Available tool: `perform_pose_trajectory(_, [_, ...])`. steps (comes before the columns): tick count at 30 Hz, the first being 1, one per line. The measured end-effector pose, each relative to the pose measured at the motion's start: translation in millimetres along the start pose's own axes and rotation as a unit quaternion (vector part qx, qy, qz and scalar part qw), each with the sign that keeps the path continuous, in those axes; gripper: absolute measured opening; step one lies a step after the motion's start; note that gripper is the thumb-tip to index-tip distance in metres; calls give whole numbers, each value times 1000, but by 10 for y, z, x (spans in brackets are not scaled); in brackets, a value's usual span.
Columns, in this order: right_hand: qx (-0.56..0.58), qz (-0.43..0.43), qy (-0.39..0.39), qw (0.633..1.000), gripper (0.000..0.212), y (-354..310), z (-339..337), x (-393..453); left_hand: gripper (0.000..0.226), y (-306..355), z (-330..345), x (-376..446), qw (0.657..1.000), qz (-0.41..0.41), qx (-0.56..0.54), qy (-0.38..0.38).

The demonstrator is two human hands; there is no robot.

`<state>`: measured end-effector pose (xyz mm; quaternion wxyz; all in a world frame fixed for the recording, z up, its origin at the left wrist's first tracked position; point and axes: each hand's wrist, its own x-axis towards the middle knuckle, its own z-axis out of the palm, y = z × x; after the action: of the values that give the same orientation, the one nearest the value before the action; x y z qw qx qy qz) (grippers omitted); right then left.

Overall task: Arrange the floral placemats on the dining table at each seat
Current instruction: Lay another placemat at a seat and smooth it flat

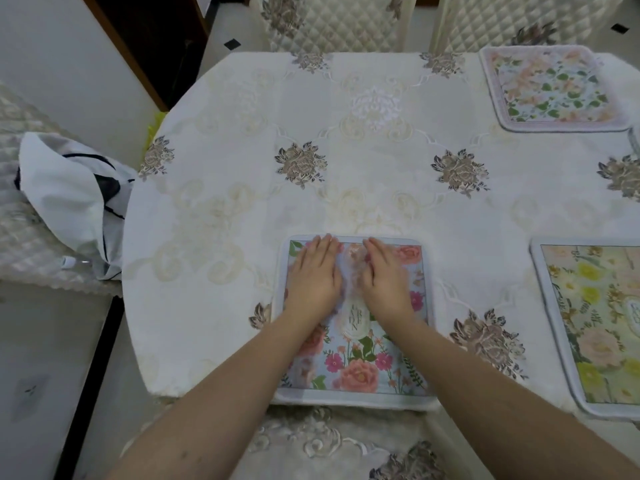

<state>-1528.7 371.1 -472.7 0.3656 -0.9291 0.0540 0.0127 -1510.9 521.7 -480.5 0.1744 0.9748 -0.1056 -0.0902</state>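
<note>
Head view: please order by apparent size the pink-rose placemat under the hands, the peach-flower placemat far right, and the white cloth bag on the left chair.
1. Pink-rose placemat, nearest, so unsure.
2. Peach-flower placemat and white cloth bag look alike.

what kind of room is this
Most likely a home dining room: a dining table under an embroidered floral tablecloth, quilted-cover chairs tucked in around it, and floral placemats laid at the seats.

The yellow-flowered placemat [595, 327] runs off the right edge, and both hands cover the pink-flowered placemat's [353, 368] middle.
</note>
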Motion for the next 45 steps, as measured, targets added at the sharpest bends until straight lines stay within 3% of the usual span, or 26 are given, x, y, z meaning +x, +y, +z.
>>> perform_pose_trajectory(2, [-20,7,-13,1000,49,-68,179,101,74,21,129,92,999,-1,45,-21])
perform_pose_trajectory(5, [-159,-38,-58,985,69,-34,371,140,68,-43,272,111,996,7,85,-20])
perform_pose_trajectory(8, [-216,-50,-61,973,69,54,450,142,65,-71,316,116,996,9,83,-15])
perform_pose_trajectory(15, [-239,-50,-54,968,60,151,342,125,57,-126,290,93,997,16,76,-16])
perform_pose_trajectory(37, [-247,-27,-48,967,66,750,-267,40,77,-452,61,-23,996,3,85,-33])
perform_pose_trajectory(45, [-273,22,-46,961,72,739,-365,-24,63,-789,-156,-159,993,-42,102,-43])
